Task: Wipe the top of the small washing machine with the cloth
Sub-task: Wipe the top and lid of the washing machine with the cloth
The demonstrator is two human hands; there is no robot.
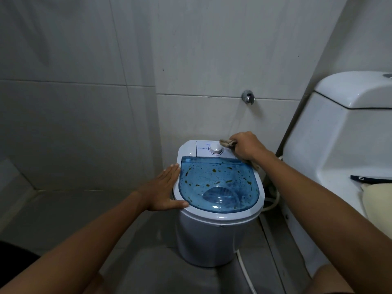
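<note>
A small white washing machine (212,236) stands on the floor in a tiled corner. Its clear blue lid (220,183) carries several brownish smears. Behind the lid lies a white control panel with a round dial (216,149). My right hand (246,147) is shut on a crumpled beige cloth (226,142), pressed on the panel's back right corner just beside the dial. A bit of the cloth hangs below my wrist. My left hand (164,189) lies flat and open against the machine's left rim, thumb along the front edge.
A white toilet with its tank (339,128) stands close on the right. A chrome wall fitting (247,96) sits above the machine. A white hose (244,266) runs down the machine's right side to the floor. Tiled walls close in behind and on the left.
</note>
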